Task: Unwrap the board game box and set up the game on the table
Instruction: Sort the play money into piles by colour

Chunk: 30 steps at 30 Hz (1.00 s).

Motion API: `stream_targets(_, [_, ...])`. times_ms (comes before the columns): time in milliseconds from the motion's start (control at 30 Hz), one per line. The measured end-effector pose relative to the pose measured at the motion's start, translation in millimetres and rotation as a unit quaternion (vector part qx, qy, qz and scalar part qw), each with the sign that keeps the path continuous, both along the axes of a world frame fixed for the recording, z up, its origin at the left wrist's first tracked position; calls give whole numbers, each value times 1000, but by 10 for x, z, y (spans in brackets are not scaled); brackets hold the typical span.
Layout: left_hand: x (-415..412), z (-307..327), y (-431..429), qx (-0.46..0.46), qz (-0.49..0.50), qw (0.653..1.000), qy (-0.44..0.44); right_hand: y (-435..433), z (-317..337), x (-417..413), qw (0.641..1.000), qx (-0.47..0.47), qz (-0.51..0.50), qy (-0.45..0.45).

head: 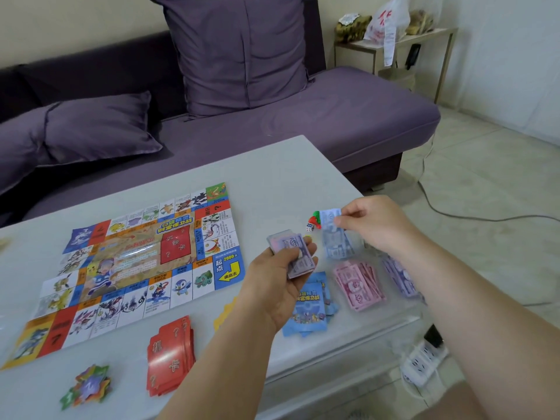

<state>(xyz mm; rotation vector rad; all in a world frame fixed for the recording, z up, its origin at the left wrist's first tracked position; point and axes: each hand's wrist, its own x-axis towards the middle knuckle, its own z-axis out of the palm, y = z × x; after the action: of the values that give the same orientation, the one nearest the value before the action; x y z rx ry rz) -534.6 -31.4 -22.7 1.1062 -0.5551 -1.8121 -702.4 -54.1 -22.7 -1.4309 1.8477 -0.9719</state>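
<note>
Gripping a stack of purple banknotes [292,253] with its fingers curled round it, the left hand [278,280] is hovering over the white table [272,177], just right of the game board [136,268]. The board is lying unfolded and flat across the table's left half. The right hand [372,222] is pinching a pale blue note [331,218] between thumb and fingertips, holding it above a pile of blue notes [338,248] that is lying on the table. Beside that pile a pink pile [359,283] is fanning out, and a purple pile [400,277] is showing partly behind the right forearm. Some blue card packets [309,310] are lying under the left wrist. A white die [309,227] and small red and green pieces [315,218] are sitting just beyond the blue note. Nearer the camera, a stack of red cards [171,356] and a heap of star-shaped tokens [88,386] are resting in front of the board. A purple sofa [333,122] is standing behind the table
</note>
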Motion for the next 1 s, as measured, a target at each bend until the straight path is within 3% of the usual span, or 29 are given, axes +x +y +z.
stream_targets(133, [23,-46,-41,-1,25,999,-27,-88,-148,-27,994,31,-17,104])
stream_targets(233, [16,-69,-32,2,24,998,-53,-93,-105,27,985,-2,-46,164])
stream_targets(300, [-11,-63,-13,-3,17,998,-62,-35,21,47,993,-26,-23,109])
stream_targets(467, [-197,-4,85,-25,-32,997,-66,302,184,97,992,58,112,-16])
stream_targets(700, [-392,115,219,38,-63,997,18,497,118,-183,997,36,57,-42])
stream_targets(800, [-445,101,242,27,-67,997,-2,568,132,-370,996,15,11,-89])
stream_targets(1000, [-464,4,232,1,-63,996,-56,657,64,-685,995,101,4,16])
